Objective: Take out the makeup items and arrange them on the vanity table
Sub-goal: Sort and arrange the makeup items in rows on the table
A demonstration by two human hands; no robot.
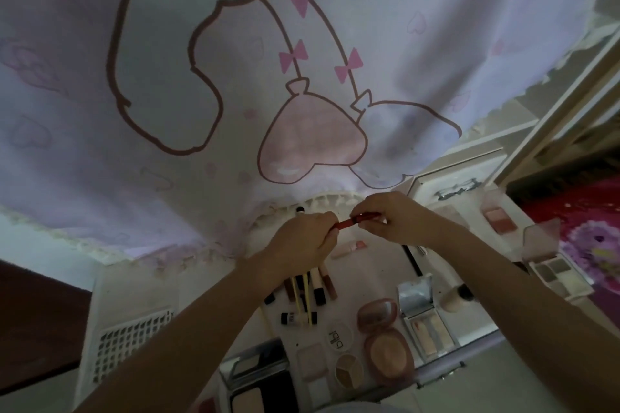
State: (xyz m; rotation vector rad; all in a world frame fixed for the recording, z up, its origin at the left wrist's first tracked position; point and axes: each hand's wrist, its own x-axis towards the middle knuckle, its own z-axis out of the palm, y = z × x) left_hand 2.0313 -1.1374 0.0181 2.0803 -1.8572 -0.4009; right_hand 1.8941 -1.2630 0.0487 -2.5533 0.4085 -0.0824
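- A white sheet of small dark stickers lies on the left part of the vanity table; the single pieces are too small to make out.
- The left hand is clenched around one end of a red lipstick, above a row of tubes and thin sticks that the wrist partly hides.
- The right hand pinches the other end; its fingertips cover that end.
- An open pink compact lies near the front edge.
- A grey eyeshadow palette sits at the far right.
- A black palette is cut off at the bottom.
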